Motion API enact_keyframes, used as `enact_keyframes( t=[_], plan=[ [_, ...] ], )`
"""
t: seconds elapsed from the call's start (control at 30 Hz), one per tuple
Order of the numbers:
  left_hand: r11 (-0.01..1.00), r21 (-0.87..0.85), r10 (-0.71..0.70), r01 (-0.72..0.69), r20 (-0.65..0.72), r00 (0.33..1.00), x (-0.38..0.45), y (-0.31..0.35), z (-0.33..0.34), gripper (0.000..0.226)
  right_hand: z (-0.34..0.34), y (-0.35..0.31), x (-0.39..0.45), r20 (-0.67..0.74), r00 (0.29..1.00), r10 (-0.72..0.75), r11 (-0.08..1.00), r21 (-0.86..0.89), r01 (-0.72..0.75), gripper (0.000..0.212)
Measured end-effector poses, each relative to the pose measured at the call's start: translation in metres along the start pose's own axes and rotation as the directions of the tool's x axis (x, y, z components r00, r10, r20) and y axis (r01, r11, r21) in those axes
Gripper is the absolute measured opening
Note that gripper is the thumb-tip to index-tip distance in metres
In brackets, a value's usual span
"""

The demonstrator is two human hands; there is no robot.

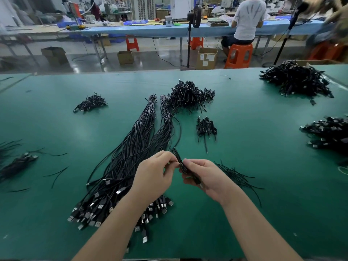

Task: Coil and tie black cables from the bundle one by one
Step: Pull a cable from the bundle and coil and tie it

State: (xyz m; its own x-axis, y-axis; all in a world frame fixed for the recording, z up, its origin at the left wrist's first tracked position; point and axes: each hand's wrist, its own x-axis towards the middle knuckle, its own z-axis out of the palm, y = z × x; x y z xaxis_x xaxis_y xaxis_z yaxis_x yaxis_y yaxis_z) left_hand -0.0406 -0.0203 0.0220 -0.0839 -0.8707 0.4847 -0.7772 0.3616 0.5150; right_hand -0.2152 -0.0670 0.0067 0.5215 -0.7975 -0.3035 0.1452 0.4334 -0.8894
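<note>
Head view: coiled cable (183, 166) sits above the green desk (254, 147), right hand (204, 177) fingers clamped around it so the loops stay put, left hand (157, 171) pinching its end (probably the tie), cable bundle (131, 147) just left.

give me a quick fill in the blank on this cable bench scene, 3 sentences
1. Both hands, the left hand and the right hand, hold one coiled cable above the ____ table.
2. The long bundle of uncoiled cables lies with its USB plugs at the end ____ to the person.
3. Loose tie wires lie on the table to the ____ of the right hand.

Missing words: green; nearest; right
</note>
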Motion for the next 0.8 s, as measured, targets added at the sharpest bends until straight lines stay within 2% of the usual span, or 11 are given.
enact_keyframes(
  t=[0.1, 0.23, 0.3, 0.37, 0.4, 0.47, 0.57, 0.63, 0.7, 0.73, 0.8],
  plan=[
    [0.999, 0.032, -0.026, 0.024, 0.053, 0.998, 0.003, 0.0, -0.003, 0.004, -0.003, 0.0, 0.001, 0.003, 1.0, -0.003, 0.999, -0.05, 0.003, 0.016],
    [0.991, 0.083, -0.118, 0.108, 0.124, 0.985, 0.005, 0.001, -0.005, 0.007, 0.0, -0.001, 0.0, -0.068, 0.996, -0.059, 0.96, -0.277, 0.038, 0.012],
    [0.975, 0.063, -0.22, 0.212, 0.149, 0.964, 0.004, 0.004, -0.001, 0.009, 0.004, -0.001, -0.001, -0.126, 0.979, -0.162, 0.89, -0.448, 0.09, 0.015],
    [0.902, -0.094, -0.4, 0.421, 0.183, 0.898, 0.004, 0.004, 0.005, 0.015, 0.007, -0.002, -0.001, -0.145, 0.931, -0.335, 0.76, -0.626, 0.176, 0.017],
    [0.814, -0.2, -0.503, 0.545, 0.228, 0.834, 0.005, 0.003, 0.007, 0.017, 0.009, -0.001, -0.001, -0.132, 0.894, -0.428, 0.683, -0.695, 0.224, 0.018],
    [0.535, -0.393, -0.62, 0.748, 0.418, 0.663, 0.008, -0.002, 0.006, 0.022, 0.01, 0.003, -0.003, -0.09, 0.825, -0.558, 0.574, -0.76, 0.306, 0.021],
    [0.128, -0.503, -0.522, 0.855, 0.699, 0.489, 0.007, -0.009, 0.002, 0.014, 0.01, 0.007, -0.006, -0.021, 0.758, -0.652, 0.466, -0.8, 0.378, 0.02],
    [0.003, -0.515, -0.464, 0.857, 0.759, 0.458, 0.006, -0.011, 0.001, 0.008, 0.008, 0.01, -0.006, 0.026, 0.727, -0.686, 0.383, -0.836, 0.392, 0.02],
    [0.033, -0.529, -0.459, 0.848, 0.745, 0.483, 0.003, -0.014, 0.002, 0.008, 0.007, 0.011, -0.005, 0.047, 0.746, -0.664, 0.374, -0.843, 0.386, 0.02],
    [0.112, -0.539, -0.478, 0.835, 0.707, 0.521, 0.001, -0.015, 0.004, 0.014, 0.007, 0.011, -0.005, 0.029, 0.778, -0.627, 0.418, -0.831, 0.368, 0.018],
    [0.347, -0.545, -0.53, 0.763, 0.558, 0.639, 0.0, -0.015, 0.005, 0.023, 0.006, 0.008, -0.003, -0.085, 0.859, -0.505, 0.604, -0.745, 0.282, 0.01]
  ],
)
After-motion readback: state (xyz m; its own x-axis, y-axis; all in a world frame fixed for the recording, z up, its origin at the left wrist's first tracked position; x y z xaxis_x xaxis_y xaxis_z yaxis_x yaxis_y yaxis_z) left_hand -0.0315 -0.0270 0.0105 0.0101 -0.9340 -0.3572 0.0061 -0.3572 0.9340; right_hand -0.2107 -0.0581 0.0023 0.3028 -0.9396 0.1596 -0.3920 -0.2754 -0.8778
